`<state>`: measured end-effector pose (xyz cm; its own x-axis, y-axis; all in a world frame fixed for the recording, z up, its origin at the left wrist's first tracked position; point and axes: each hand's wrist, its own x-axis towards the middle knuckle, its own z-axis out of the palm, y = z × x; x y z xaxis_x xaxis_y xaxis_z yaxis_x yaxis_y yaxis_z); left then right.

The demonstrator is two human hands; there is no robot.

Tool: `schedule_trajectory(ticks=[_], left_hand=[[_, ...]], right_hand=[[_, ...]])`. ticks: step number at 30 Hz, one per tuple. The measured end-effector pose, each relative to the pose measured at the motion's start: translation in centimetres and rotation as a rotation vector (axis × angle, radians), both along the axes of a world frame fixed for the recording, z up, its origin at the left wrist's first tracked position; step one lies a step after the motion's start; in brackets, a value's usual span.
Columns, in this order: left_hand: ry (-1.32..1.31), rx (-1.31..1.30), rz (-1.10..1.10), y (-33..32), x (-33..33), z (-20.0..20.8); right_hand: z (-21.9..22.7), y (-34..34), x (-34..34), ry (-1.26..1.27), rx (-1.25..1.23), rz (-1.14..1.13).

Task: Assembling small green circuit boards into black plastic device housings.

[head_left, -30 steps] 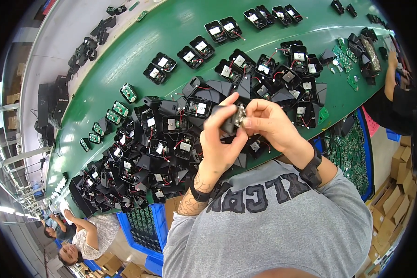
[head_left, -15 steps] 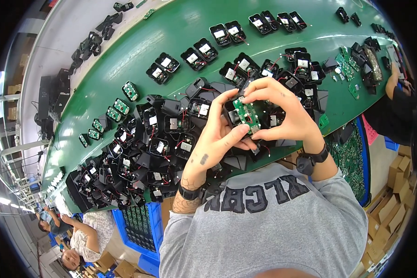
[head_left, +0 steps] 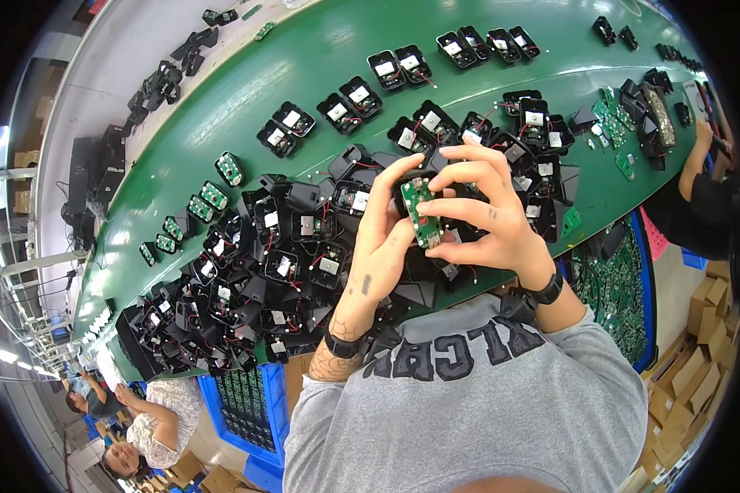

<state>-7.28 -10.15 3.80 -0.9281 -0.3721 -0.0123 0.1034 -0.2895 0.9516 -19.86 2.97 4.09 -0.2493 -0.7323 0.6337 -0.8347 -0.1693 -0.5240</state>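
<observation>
A green circuit board [head_left: 416,194] with silver connectors at its ends sits over a small black plastic housing [head_left: 400,197]. My left hand [head_left: 376,242] is curled around the housing from the left, the thumb near the board's lower left. From the right, my right hand [head_left: 497,214] has its fingertips and thumb on the board's face and edges. Most of the housing is hidden behind the board and fingers. Beneath and around both hands lies a heap of black housings [head_left: 304,226] with white or silver blocks and red wires inside.
Paired open housings [head_left: 349,103] run in a row across the green table [head_left: 214,107]. At left stand several housings with boards fitted [head_left: 214,195]. Loose boards [head_left: 612,115] lie at right, near another person's arm [head_left: 699,148]. Blue bins of boards [head_left: 279,403] flank me; cardboard boxes [head_left: 682,386] stand at right.
The board has turned more upright and lies closer over the housing. My right hand has shifted left and down, its fingers now across the board's face.
</observation>
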Motion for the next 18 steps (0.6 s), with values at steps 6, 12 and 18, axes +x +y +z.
schedule_trajectory(ticks=[6,12,18], left_hand=[[0.029,0.223,-0.115,0.4,0.4,1.3],[0.013,0.102,-0.061,0.9,0.1,0.7],[-0.064,0.037,-0.028,1.6,-0.3,1.3]], right_hand=[[1.5,0.3,0.4,0.051,0.018,-0.06],[2.3,0.2,0.3,0.073,0.156,-0.081],[-0.8,-0.4,1.0,-1.148,-0.04,0.131]])
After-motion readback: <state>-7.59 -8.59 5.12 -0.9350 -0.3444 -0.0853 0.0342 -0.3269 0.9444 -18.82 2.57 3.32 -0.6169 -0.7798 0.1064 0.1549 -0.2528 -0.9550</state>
